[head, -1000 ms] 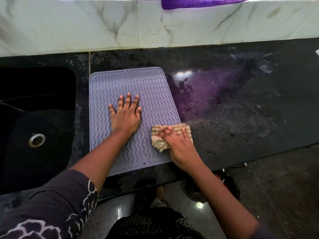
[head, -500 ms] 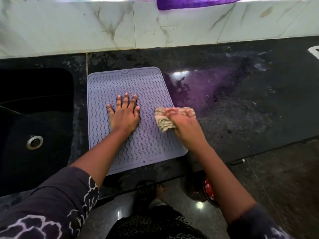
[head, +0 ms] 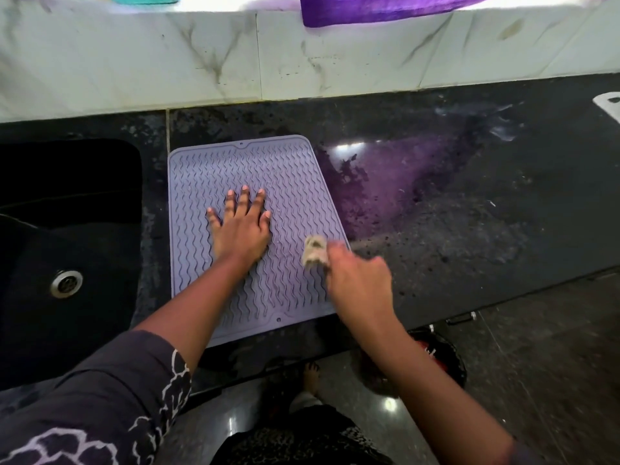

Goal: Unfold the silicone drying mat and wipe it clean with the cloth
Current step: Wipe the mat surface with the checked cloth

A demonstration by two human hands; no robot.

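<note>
Here, in the head view, the silicone drying mat (head: 285, 196) lies unfolded and flat on the dark bench (head: 469, 229), just beside the black sink (head: 67, 263) with its metal drain (head: 66, 283). The mat is pale lilac with wavy ridges, its far edge pointing toward the marble backsplash (head: 134, 62). The left hand (head: 242, 229) rests palm-down near the middle of the mat — fingers (head: 244, 199) spread wide and flat, holding nothing, pressed onto the ridges. The right hand (head: 360, 280) sits at the mat's right edge, blurred, its fingers curled around a bunched beige cloth (head: 314, 250); the cloth touches the mat just inside that edge, near the left hand but apart from it. A purple fabric (head: 385, 8) hangs over the ledge above the backsplash, and its purple reflection shows on the glossy bench to the right of the mat. At the bench's far right a white object (head: 609, 104) is partly cut off — too little shows to say what it is. Below the bench edge a bare foot (head: 312, 377) stands on the shiny floor (head: 536, 364).
</note>
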